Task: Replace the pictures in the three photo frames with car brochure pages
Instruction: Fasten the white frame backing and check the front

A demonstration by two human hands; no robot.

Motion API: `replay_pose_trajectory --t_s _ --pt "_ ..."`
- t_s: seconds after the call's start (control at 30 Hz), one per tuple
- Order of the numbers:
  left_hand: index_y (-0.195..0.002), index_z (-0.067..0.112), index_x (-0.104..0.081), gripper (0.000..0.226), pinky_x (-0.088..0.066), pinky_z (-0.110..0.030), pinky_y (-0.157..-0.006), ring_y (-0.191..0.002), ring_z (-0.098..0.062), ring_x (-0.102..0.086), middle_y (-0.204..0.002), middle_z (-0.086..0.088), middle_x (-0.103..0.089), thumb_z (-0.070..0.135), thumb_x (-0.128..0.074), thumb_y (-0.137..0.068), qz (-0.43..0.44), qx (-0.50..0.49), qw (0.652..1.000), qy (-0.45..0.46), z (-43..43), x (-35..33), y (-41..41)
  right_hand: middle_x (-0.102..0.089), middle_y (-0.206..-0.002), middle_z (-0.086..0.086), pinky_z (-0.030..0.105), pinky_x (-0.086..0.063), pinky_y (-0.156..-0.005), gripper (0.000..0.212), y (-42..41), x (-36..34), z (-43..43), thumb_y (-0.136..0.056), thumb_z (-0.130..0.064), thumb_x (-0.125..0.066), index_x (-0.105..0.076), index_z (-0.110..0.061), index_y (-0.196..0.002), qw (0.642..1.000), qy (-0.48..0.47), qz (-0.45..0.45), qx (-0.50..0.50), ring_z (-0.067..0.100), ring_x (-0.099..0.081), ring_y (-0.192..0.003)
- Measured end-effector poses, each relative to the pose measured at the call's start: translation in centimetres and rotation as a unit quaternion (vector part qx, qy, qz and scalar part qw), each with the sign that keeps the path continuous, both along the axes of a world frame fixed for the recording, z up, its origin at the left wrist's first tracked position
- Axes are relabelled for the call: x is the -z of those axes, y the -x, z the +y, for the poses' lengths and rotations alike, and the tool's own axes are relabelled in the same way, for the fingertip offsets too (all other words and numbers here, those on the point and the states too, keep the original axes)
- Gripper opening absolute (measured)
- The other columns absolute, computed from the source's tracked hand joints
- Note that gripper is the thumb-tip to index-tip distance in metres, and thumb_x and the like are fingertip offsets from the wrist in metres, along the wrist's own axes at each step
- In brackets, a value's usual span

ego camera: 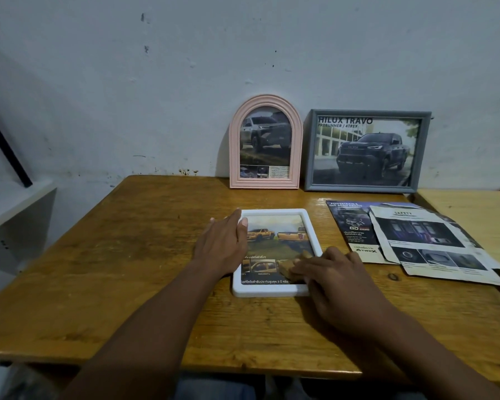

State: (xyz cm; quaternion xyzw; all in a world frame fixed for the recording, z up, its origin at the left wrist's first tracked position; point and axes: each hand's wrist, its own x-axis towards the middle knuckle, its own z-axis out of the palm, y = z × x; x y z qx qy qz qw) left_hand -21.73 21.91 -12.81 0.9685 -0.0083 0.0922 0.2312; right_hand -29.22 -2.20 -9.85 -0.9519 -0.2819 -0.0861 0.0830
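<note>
A white rectangular photo frame (pixel 273 291) lies flat, face up, on the wooden table and shows a brochure page with orange pickup trucks. My left hand (pixel 221 243) rests flat against its left edge, thumb on the rim. My right hand (pixel 334 280) lies over its lower right corner, fingers on the glass. A pink arched frame (pixel 234 145) and a grey rectangular frame (pixel 309 151) stand against the wall behind, each showing a pickup truck page. Loose brochure pages (pixel 433 246) lie to the right.
The wooden table (pixel 127 269) reaches the wall at the back. A second, lighter table (pixel 471 215) adjoins it on the right. A white shelf unit (pixel 15 209) with a leaning black bar stands at the left.
</note>
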Motion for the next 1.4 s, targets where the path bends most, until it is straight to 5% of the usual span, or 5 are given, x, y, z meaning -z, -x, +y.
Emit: replay_pose_trajectory --t_s 0.27,0.5,1.03,1.23,1.4 --pt "-0.157 0.018 -0.034 0.062 -0.015 -0.044 -0.125 -0.143 -0.026 -0.042 -0.153 -0.006 -0.049 0.048 -0.013 -0.106 -0.011 -0.01 1.0 -0.01 -0.1 0.2 -0.1 -0.058 -0.126 0.006 0.038 -0.038 -0.099 0.031 2.0 0.0 8.0 -0.096 -0.015 -0.052 -0.06 -0.019 -0.125 0.989 -0.047 0.025 0.134 0.026 -0.042 -0.113" --pt "-0.156 0.018 -0.036 0.066 -0.017 -0.047 -0.124 -0.142 -0.029 -0.043 -0.152 -0.007 -0.051 0.051 -0.011 -0.105 -0.008 -0.009 1.0 -0.009 0.2 0.3 -0.4 -0.063 -0.128 -0.007 0.042 -0.036 -0.101 0.038 1.4 0.1 7.1 -0.089 -0.012 -0.061 -0.067 -0.028 -0.123 0.987 -0.139 0.074 -0.042 0.017 -0.044 -0.115" --pt "-0.162 0.019 -0.015 0.067 -0.006 -0.046 -0.124 -0.149 -0.024 -0.031 -0.159 -0.006 -0.04 0.055 -0.013 -0.105 0.019 0.017 0.986 -0.164 -0.4 -1.4 -0.2 -0.066 -0.109 -0.016 0.017 -0.047 -0.077 0.032 -1.3 -2.0 -4.1 -0.092 -0.012 -0.062 -0.067 -0.037 -0.111 0.995 -0.083 0.04 0.025 0.003 -0.053 -0.097" --pt "-0.162 0.026 -0.008 0.072 0.002 -0.046 -0.124 -0.156 -0.022 -0.006 -0.169 -0.002 -0.018 0.064 -0.014 -0.101 -0.009 0.068 0.977 -0.201 -0.5 -2.4 -0.9 -0.071 -0.094 0.017 0.038 -0.051 -0.072 0.022 -5.7 -5.9 -6.3 -0.099 -0.002 -0.045 -0.067 -0.007 -0.102 0.6 -0.665 0.343 0.284 0.03 -0.068 -0.086" --pt "-0.161 0.027 -0.014 0.069 -0.004 -0.044 -0.124 -0.155 -0.019 -0.008 -0.168 0.001 -0.018 0.061 -0.024 -0.103 0.034 0.116 0.986 -0.113 -2.5 -3.6 0.6 -0.072 -0.093 0.022 0.045 -0.06 -0.074 0.018 -11.0 -5.1 -2.9 -0.09 0.001 -0.051 -0.068 -0.002 -0.095 0.615 -0.65 0.333 0.297 0.032 -0.07 -0.082"
